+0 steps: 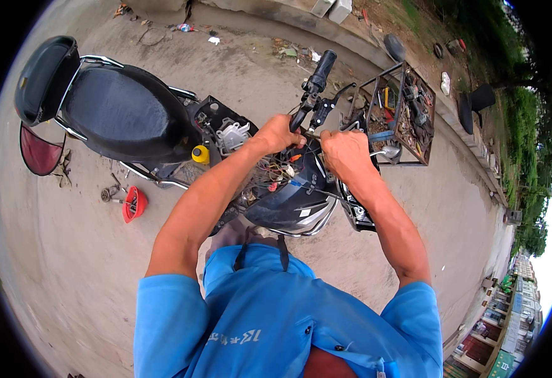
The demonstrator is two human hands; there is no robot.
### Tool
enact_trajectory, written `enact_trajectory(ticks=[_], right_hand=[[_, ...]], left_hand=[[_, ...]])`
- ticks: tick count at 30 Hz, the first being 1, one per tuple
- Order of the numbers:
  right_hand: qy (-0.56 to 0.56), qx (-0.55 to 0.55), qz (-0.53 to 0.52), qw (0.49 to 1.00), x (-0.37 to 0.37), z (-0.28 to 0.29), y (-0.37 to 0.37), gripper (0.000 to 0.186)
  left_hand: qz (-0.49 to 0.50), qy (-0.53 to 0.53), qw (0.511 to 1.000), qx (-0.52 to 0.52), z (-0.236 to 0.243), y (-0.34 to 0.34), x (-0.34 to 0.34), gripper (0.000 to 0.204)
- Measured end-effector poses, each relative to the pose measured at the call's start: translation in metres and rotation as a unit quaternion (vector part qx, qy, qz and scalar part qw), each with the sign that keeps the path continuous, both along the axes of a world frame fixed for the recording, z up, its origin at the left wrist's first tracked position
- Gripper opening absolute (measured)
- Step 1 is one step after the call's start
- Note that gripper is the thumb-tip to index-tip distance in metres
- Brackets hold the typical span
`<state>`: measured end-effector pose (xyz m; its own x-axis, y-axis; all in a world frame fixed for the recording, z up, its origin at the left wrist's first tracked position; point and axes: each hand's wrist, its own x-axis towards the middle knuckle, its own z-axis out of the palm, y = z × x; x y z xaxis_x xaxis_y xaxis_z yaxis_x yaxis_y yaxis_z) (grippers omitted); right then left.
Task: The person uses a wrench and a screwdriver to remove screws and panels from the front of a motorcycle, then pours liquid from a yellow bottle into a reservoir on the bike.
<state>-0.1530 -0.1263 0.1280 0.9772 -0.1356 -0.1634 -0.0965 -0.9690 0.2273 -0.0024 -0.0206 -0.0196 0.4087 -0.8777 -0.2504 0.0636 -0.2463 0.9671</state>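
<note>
My left hand [279, 135] is closed at the base of the scooter's black handlebar [319, 75], among cables; exactly what it holds is hard to make out. My right hand [345, 148] is closed just right of it, gripping something thin that its fingers largely hide. Below both hands, a tangle of coloured wires [285, 176] with connectors lies over the opened front of the black scooter [293, 211]. A silver component [232, 135] sits in the opened body left of my left hand, with a yellow bottle [200, 154] beside the seat [125, 107].
A metal-framed cart [410, 113] full of tools and parts stands beyond the front, near a curb with rubbish and a black chair [475, 104]. A red bowl [135, 203] with metal tools and a maroon fabric item [39, 151] are at left. Buildings and greenery line the right.
</note>
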Motion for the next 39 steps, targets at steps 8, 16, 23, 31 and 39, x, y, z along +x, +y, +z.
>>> enact_trajectory(ticks=[8, 16, 23, 31, 39], right_hand=[[-0.316, 0.381, -0.172, 0.852, -0.031, -0.154, -0.004, 0.007], [-0.208, 0.306, -0.179, 0.911, -0.068, -0.102, -0.011, 0.010], [-0.138, 0.071, 0.008, 0.988, -0.024, -0.023, -0.015, 0.005], [-0.012, -0.030, 0.028, 0.999, 0.009, 0.014, 0.010, 0.010], [-0.267, 0.156, -0.045, 0.950, -0.049, -0.106, -0.025, 0.006]], left_hand=[[-0.014, -0.057, 0.998, 0.035, -0.009, -0.006, 0.000, 0.031], [0.004, -0.027, 1.000, -0.001, -0.005, -0.004, 0.009, 0.026], [-0.026, -0.015, 0.999, -0.011, -0.008, -0.004, 0.003, 0.024], [-0.014, 0.000, 1.000, 0.003, 0.002, -0.001, 0.002, 0.029], [-0.034, -0.068, 0.997, 0.030, 0.007, -0.002, -0.004, 0.023]])
